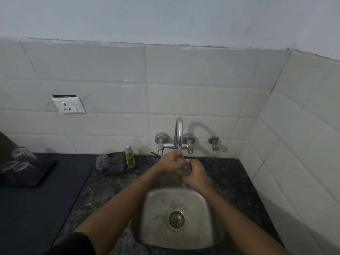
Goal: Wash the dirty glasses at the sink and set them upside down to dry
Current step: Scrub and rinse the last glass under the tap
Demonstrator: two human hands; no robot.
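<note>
A: What is nearest to the camera?

B: The 2 forearms, reaching forward over the steel sink. Its drain lies below the hands and closer to the person.

A: And the hands, what do they hold?

B: Both are closed around 1 clear glass. The right hand wraps its side with curled fingers, and the left hand grips it from the other side, near the top. The glass is hard to see between them, so I cannot tell how it is tilted.

A: Is water running?

B: Yes, a stream falls from the tap directly above the grip, and drops fall under the right hand.

A: What is to the left of the grip?

B: A soap bottle with yellow liquid, and a steel scrubber beside it. Far left, 2 glasses stand upside down on a dark tray. Behind is the tiled wall with a socket.
</note>
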